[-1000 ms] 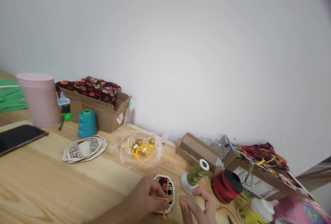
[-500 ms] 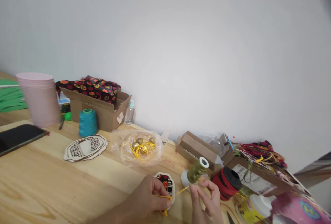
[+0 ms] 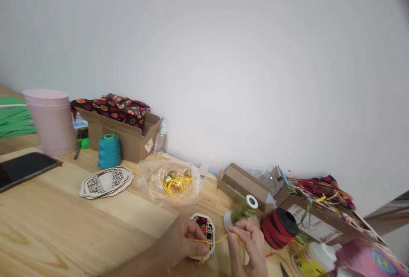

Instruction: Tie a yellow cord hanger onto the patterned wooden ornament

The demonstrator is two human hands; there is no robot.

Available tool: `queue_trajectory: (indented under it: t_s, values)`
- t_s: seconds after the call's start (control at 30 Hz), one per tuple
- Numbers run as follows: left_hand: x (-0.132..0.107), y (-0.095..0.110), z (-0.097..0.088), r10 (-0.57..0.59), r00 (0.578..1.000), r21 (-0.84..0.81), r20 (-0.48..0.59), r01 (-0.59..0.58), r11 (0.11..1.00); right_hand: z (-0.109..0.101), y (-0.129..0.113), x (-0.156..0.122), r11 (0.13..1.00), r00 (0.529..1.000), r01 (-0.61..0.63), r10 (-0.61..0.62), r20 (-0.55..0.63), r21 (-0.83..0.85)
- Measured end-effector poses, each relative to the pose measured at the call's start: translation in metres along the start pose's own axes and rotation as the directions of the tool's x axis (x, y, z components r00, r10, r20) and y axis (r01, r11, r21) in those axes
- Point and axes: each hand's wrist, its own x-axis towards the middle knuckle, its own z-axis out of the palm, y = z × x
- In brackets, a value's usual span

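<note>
My left hand (image 3: pixel 187 240) is closed on a small wooden fretwork pendant (image 3: pixel 207 225), its window backed with black fabric in red and orange flowers. The thumb presses a yellow cord (image 3: pixel 220 240) at the pendant's lower part. That cord runs slightly slack to my right hand (image 3: pixel 247 247), which pinches it between thumb and fingers. Just behind my right hand stands a spool of olive-green thread (image 3: pixel 243 209) on a white base. A red thread spool with a black core (image 3: pixel 280 228) lies to its right.
Fretwork wooden pieces (image 3: pixel 107 182) lie stacked at left, near a teal thread cone (image 3: pixel 109 151). A plastic bag (image 3: pixel 175 183) holds brass bells and yellow cord. Cardboard boxes (image 3: pixel 128 140), a pink bin (image 3: pixel 51 123), a phone (image 3: pixel 25 169) and a yellow-labelled bottle (image 3: pixel 315 260) surround the work area.
My right hand has shifted slightly left, closer to the pendant. The yellow cord between the hands has gone from taut to slightly slack. My left hand keeps hold of the pendant.
</note>
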Motion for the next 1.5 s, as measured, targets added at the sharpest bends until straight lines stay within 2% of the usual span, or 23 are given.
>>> queue_trajectory:
  t_s: [0.2,0.33,0.43,0.53,0.7,0.8,1.0,1.2,1.37,1.5]
  values:
    - [0.001,-0.001,-0.003,0.006,1.0,-0.007,-0.018,-0.006,1.0,0.009,-0.014,0.0,0.995,0.99,0.082,-0.088,0.114,0.054]
    - [0.003,-0.002,-0.003,0.013,1.0,-0.009,0.017,-0.013,1.0,0.009,-0.017,0.002,0.995,0.978,0.074,-0.084,0.192,0.06]
    - [0.004,-0.002,-0.003,0.017,1.0,-0.014,0.023,-0.017,1.0,0.009,-0.02,0.003,0.997,0.978,0.061,-0.071,0.197,0.055]
    - [0.001,-0.002,-0.004,0.021,0.999,-0.003,0.032,-0.021,1.0,0.011,-0.023,0.001,0.997,0.98,-0.005,-0.01,0.198,0.071]
    - [0.001,-0.005,-0.005,0.047,0.996,0.007,0.074,-0.048,0.999,0.015,-0.023,-0.006,0.972,0.964,-0.191,0.16,0.212,0.137]
    - [0.005,-0.011,-0.005,0.059,0.996,-0.047,0.066,-0.056,0.997,0.016,-0.023,-0.008,0.959,0.962,-0.215,0.175,0.211,0.184]
    - [0.008,-0.014,-0.004,0.055,0.998,-0.009,0.045,-0.054,0.998,0.012,-0.023,-0.006,0.973,0.97,-0.162,0.127,0.207,0.163]
    - [0.003,-0.004,0.001,0.055,0.998,0.004,0.023,-0.055,0.998,0.012,-0.022,-0.005,0.994,0.993,-0.011,-0.003,0.119,0.113]
    - [0.0,0.004,0.003,0.059,0.998,0.025,-0.017,-0.059,0.998,0.01,-0.021,0.0,0.992,0.99,0.099,-0.105,0.095,0.072]
    - [0.001,0.001,0.0,0.084,0.996,0.054,0.008,-0.085,0.995,0.007,-0.018,0.001,0.995,0.986,0.075,-0.083,0.142,0.061]
